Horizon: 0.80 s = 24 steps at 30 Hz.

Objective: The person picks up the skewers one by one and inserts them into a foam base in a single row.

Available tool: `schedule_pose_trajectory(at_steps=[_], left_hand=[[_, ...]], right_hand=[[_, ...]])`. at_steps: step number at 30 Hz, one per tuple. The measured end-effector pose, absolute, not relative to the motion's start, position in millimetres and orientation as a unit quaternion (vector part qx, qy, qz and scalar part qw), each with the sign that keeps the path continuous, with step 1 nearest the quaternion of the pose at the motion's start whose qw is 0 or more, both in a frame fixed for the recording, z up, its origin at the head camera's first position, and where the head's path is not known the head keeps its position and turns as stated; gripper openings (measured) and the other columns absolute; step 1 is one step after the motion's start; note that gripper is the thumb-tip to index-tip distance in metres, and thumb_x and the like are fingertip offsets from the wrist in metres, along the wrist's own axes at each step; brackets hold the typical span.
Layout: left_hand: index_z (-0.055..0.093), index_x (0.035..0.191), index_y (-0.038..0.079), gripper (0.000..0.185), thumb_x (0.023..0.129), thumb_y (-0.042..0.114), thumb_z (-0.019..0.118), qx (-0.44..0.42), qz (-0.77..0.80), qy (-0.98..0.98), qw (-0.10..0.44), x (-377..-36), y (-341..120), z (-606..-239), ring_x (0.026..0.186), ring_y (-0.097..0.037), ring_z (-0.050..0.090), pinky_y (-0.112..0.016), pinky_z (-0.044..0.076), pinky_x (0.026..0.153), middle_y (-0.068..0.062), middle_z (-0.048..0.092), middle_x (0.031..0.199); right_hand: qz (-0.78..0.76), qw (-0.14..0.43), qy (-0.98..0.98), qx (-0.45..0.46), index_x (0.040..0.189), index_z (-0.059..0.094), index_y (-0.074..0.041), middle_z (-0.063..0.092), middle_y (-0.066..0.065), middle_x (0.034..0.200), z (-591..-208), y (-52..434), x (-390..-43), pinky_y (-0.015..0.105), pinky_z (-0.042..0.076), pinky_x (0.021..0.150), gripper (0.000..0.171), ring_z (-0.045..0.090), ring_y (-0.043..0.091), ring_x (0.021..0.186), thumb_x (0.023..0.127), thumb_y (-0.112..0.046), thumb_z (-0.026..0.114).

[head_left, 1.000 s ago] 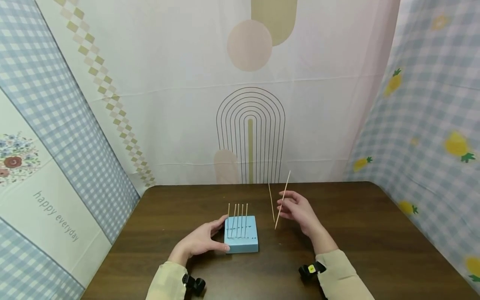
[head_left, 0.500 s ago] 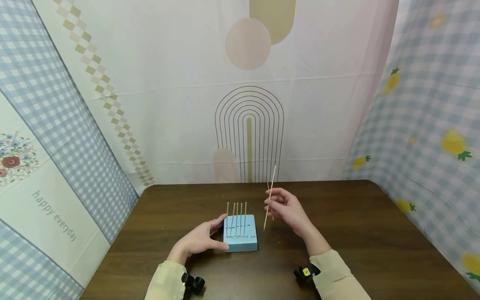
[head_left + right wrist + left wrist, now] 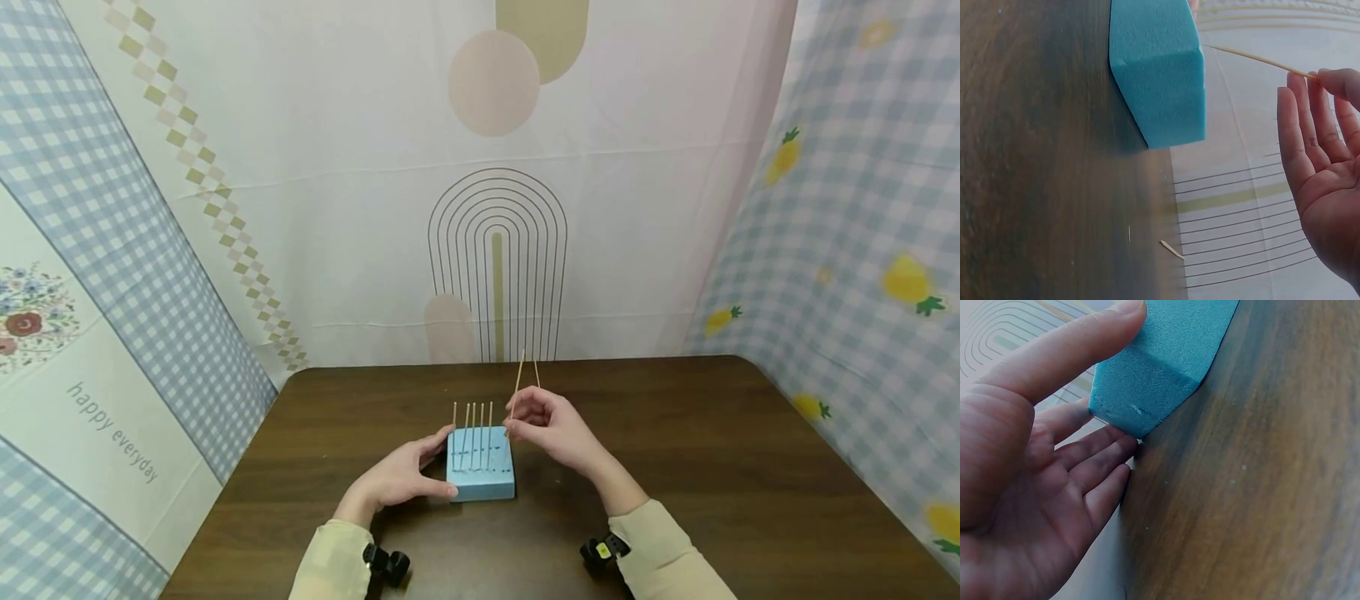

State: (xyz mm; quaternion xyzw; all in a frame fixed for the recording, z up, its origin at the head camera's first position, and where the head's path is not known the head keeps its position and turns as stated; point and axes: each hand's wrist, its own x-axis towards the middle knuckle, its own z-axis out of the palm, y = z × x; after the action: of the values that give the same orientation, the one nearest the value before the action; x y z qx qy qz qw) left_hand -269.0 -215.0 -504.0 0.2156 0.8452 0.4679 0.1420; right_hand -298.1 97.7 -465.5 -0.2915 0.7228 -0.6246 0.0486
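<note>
A light blue foam block [image 3: 482, 490] lies on the table with several thin wooden sticks [image 3: 473, 433] standing upright in it. My left hand [image 3: 397, 477] holds its left side, thumb at the front corner and fingers behind; the left wrist view shows the thumb [image 3: 1079, 350] against the foam. My right hand [image 3: 558, 432] pinches another bamboo stick [image 3: 518, 379] between thumb and fingertips over the block's right back corner. In the right wrist view that stick's [image 3: 1260, 60] lower tip is right at the block's top edge. Small dark holes run in rows across the top.
One loose stick [image 3: 537, 375] lies on the brown wooden table [image 3: 675, 433] behind my right hand, partly hidden by it. A pale patterned cloth [image 3: 360, 250] hangs at the table's back edge, with checked cloths [image 3: 840, 275] at the sides.
My right hand has moved left with the stick, from beside the loose stick to the block's right back corner, and lowered it. My left hand and the block stay in place.
</note>
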Motion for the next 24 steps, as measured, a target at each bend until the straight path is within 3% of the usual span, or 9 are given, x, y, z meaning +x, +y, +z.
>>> schedule_pose_trajectory(at_steps=[6, 15, 24], left_hand=[[0.03, 0.17, 0.009, 0.106, 0.087, 0.034, 0.092, 0.213, 0.469, 0.845, 0.141, -268.8, -215.4, -503.8, 0.154, -0.028, 0.04, -0.056, 0.032, 0.123, -0.012, 0.039, 0.169], [0.029, 0.17, 0.009, 0.107, 0.087, 0.036, 0.091, 0.212, 0.464, 0.849, 0.141, -269.3, -214.7, -506.9, 0.155, -0.028, 0.039, -0.055, 0.031, 0.123, -0.011, 0.039, 0.169], [0.029, 0.17, 0.011, 0.108, 0.087, 0.041, 0.091, 0.203, 0.452, 0.858, 0.139, -271.1, -215.2, -506.7, 0.155, -0.028, 0.038, -0.056, 0.031, 0.123, -0.009, 0.039, 0.17]], right_hand=[[-0.614, 0.038, 0.732, -0.294, 0.114, 0.068, -0.007, 0.075, 0.01, 0.102, -465.0, 94.5, -295.4, 0.058, 0.061, 0.084, 0.019, 0.075, 0.026, 0.09, 0.098, -0.01, 0.079], [-0.59, 0.014, 0.752, -0.294, 0.114, 0.069, -0.002, 0.074, 0.006, 0.1, -463.4, 93.2, -293.2, 0.031, 0.06, 0.076, 0.023, 0.072, 0.024, 0.088, 0.097, -0.013, 0.082], [-0.565, -0.003, 0.758, -0.326, 0.111, 0.072, -0.007, 0.074, 0.001, 0.099, -457.7, 91.4, -290.6, 0.03, 0.059, 0.074, 0.02, 0.07, 0.022, 0.087, 0.096, -0.014, 0.083]])
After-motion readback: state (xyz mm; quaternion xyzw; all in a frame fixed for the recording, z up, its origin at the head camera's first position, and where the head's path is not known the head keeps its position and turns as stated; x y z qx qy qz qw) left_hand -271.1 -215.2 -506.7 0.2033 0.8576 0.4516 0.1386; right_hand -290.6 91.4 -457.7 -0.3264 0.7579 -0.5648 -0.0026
